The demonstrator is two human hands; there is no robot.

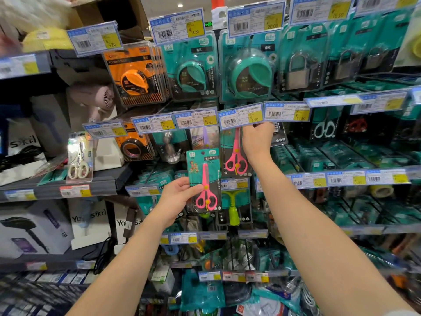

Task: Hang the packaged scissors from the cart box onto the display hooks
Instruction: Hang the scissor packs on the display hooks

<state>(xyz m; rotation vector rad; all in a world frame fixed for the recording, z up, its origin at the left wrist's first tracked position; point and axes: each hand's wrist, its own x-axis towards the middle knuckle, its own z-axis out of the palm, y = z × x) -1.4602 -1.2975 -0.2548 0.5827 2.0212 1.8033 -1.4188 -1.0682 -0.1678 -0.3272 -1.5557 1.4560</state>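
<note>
Scissors pack reads "安全剪刀"; tag "3.50".

**Hardware wall, packed top to bottom**

Up top, an orange tape measure pack hangs beside two teal tape measures, the right one bigger. Next along, padlocks in teal cards. Blue-and-yellow price labels front every row. Lower left, a black tape roll in orange packaging. On the left shelves sit a pink hair dryer and a boxed one below.
</note>
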